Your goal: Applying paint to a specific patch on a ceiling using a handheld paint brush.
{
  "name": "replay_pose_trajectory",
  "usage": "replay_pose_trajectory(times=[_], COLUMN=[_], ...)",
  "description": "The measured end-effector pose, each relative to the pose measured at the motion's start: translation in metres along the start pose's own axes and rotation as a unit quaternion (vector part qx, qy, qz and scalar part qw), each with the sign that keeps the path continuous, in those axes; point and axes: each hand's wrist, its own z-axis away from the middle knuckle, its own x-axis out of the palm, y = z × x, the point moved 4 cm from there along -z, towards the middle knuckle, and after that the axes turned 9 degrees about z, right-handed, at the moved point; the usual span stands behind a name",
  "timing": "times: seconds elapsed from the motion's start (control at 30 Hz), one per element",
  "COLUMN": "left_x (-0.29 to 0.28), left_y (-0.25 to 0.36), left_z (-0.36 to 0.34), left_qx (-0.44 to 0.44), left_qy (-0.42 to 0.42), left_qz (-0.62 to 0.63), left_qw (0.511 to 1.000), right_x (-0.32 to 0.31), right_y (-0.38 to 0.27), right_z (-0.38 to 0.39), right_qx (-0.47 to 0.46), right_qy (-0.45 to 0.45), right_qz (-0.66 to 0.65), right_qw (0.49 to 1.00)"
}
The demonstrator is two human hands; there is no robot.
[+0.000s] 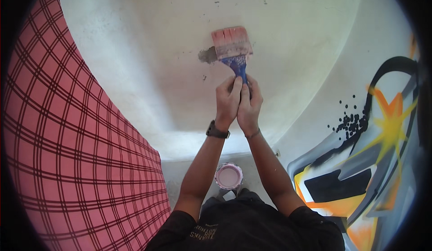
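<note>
Both my hands grip the blue handle of a wide paintbrush [233, 48] whose bristles are loaded with pale pink paint. My left hand [227, 101], with a dark watch on the wrist, and my right hand [249, 105] are clasped side by side around the handle. The bristles press against a whitish wall [148, 53], right next to a grey bare patch [207, 55]. Below my arms, on the floor, stands an open can of pink paint [228, 176].
A red and dark plaid cloth [76, 147] covers something large on the left. On the right wall is a graffiti mural [360, 170] in grey, black, orange and yellow. A pale floor strip lies around the can.
</note>
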Motion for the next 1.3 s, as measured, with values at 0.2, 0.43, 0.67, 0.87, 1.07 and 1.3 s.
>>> replay_pose_trajectory(times=[0.2, 0.43, 0.67, 0.87, 1.07, 1.3], left_x=[-0.013, -0.037, -0.046, -0.035, -0.017, 0.008], left_y=[-0.044, -0.086, -0.096, -0.07, -0.026, 0.022], left_z=[0.002, 0.036, 0.076, 0.069, 0.018, -0.022], left_qx=[-0.002, -0.071, -0.133, -0.165, -0.114, -0.045], left_qy=[0.025, 0.018, 0.013, 0.035, 0.012, -0.018], left_qz=[-0.013, -0.042, -0.036, 0.028, -0.011, 0.012], left_qw=[1.0, 0.996, 0.99, 0.985, 0.993, 0.999], right_x=[-0.002, -0.008, -0.015, -0.019, -0.005, 0.003], right_y=[0.044, 0.085, 0.092, 0.042, 0.012, -0.036], right_z=[0.004, 0.045, 0.09, 0.074, 0.023, -0.019], right_qx=[0.035, 0.106, 0.179, 0.229, 0.194, 0.131], right_qy=[-0.02, -0.019, 0.011, 0.011, 0.026, 0.032], right_qz=[0.001, 0.011, 0.015, 0.046, -0.003, -0.008], right_qw=[0.999, 0.994, 0.984, 0.972, 0.981, 0.991])
